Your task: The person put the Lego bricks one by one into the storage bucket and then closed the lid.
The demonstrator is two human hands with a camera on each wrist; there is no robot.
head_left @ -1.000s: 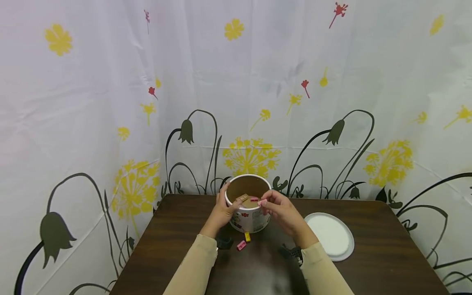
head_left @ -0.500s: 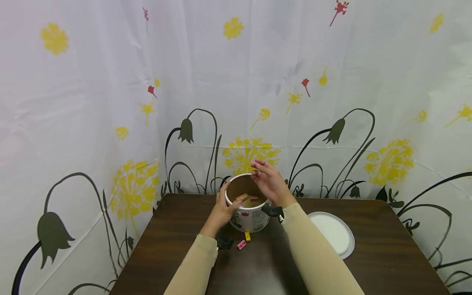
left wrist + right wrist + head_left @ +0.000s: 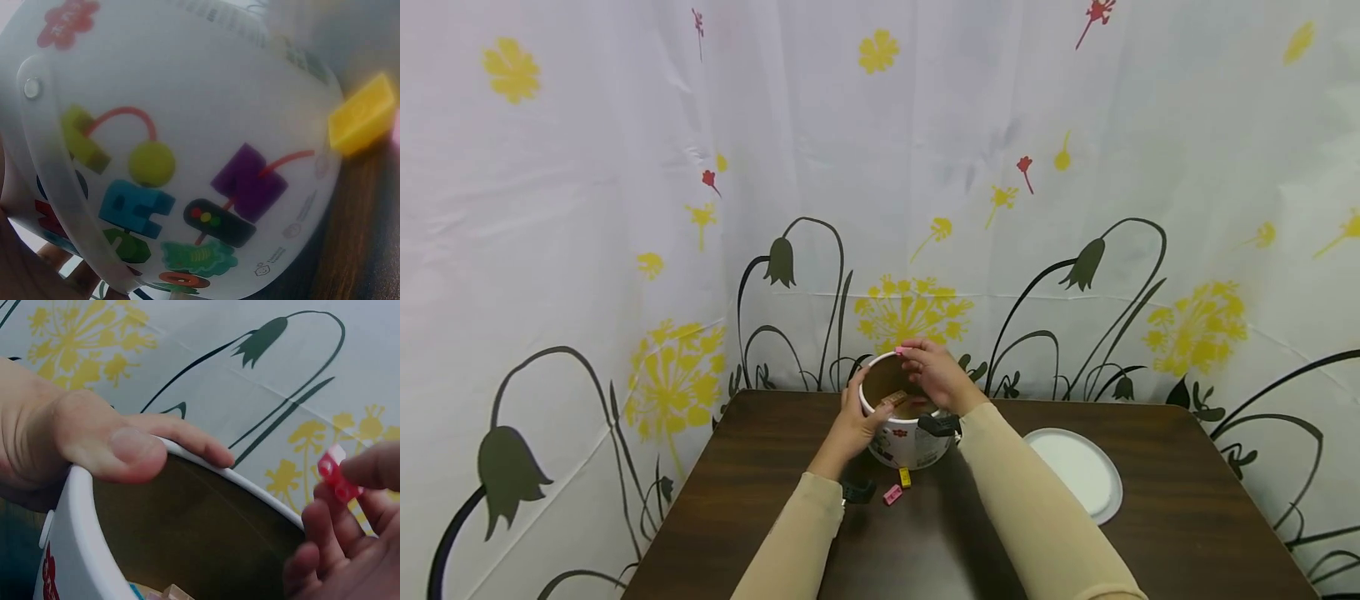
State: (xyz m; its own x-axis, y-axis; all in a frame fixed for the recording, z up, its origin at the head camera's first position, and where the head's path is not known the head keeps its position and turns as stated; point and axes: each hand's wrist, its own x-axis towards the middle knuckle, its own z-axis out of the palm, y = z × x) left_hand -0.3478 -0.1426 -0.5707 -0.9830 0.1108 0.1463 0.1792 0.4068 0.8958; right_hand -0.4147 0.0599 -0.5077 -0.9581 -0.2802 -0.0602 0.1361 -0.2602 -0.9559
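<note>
A white tub [image 3: 917, 446] with printed pictures and a thick rim stands at the table's far side. My left hand [image 3: 852, 421] grips its left rim, thumb [image 3: 134, 453] over the edge and fingers outside. Above the tub's far rim, my right hand [image 3: 938, 377] pinches a small pink toy brick [image 3: 339, 476] between thumb and fingertips. Inside the tub, a tan brick [image 3: 895, 398] shows near the left thumb; other bricks are partly hidden by the right hand. In front of the tub lie a yellow brick [image 3: 905, 477] and a pink brick [image 3: 892, 495].
A round white lid or plate [image 3: 1084, 475] lies on the dark wooden table [image 3: 1180, 492] to the right. A white curtain [image 3: 970, 100] with printed flowers hangs behind the table. The tub's clear handle [image 3: 59, 169] hangs down its side.
My right hand rose from the tub's near right rim with the pink brick, then moved left and slightly down over the far rim. The left hand keeps its grip on the tub.
</note>
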